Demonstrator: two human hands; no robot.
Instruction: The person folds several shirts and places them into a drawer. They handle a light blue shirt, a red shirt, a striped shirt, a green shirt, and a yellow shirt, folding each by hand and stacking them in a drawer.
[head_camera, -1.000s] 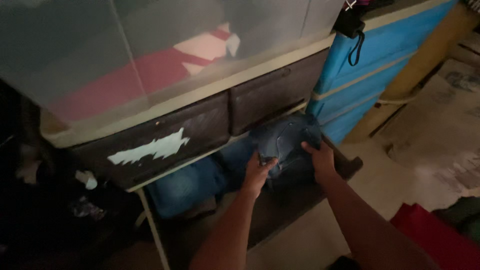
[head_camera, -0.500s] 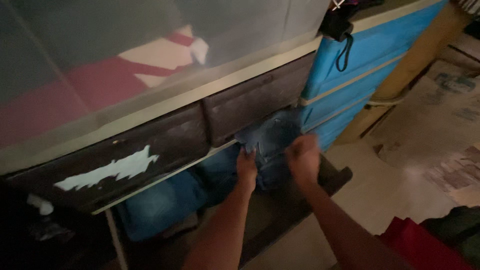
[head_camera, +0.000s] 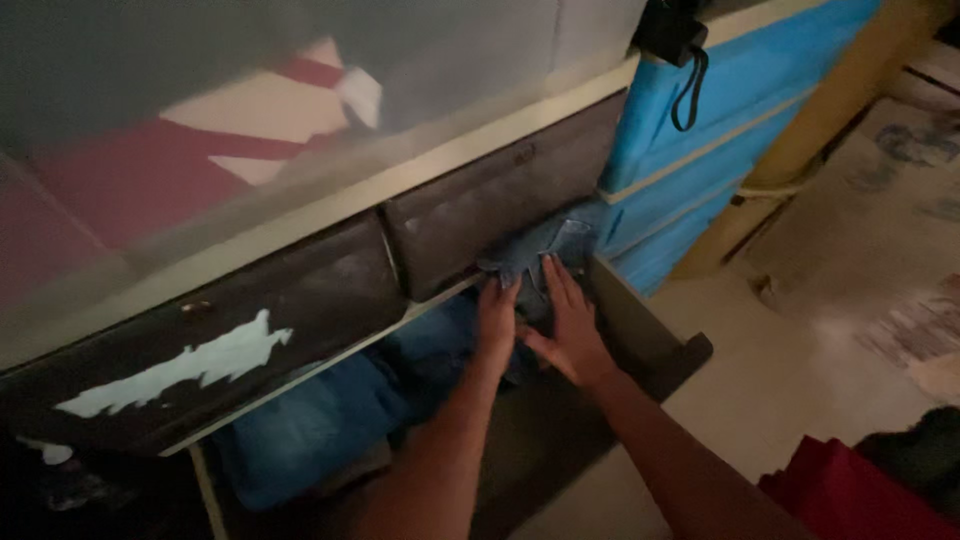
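We see a folded pair of blue jeans (head_camera: 545, 262) at the right end of a low open shelf (head_camera: 640, 330), its top tucked just under the edge of a dark drawer (head_camera: 500, 205). The denim is dark and faded in patches, with a seam and a paler fold showing at its upper right corner. Our left hand (head_camera: 497, 322) lies flat on its left part, fingers together and pointing up toward the drawer. Our right hand (head_camera: 570, 325) rests just beside it, fingers spread wide and flat over the middle of the cloth, thumb angled toward the left hand. Neither hand grips anything; both press open-palmed on the denim.

To the left on the same shelf sits another stack of blue denim (head_camera: 320, 420), close to the first but apart from our hands. Above it is a second dark drawer with peeled pale patch (head_camera: 200, 350). The shelf's right wall stands just beside the jeans, and a blue panel (head_camera: 720, 130) rises right behind it, so that side is tight. The shelf's front lip is open toward us, with bare pale floor (head_camera: 790, 370) beyond it on the right. A red cloth (head_camera: 860, 500) lies at the lower right, well apart
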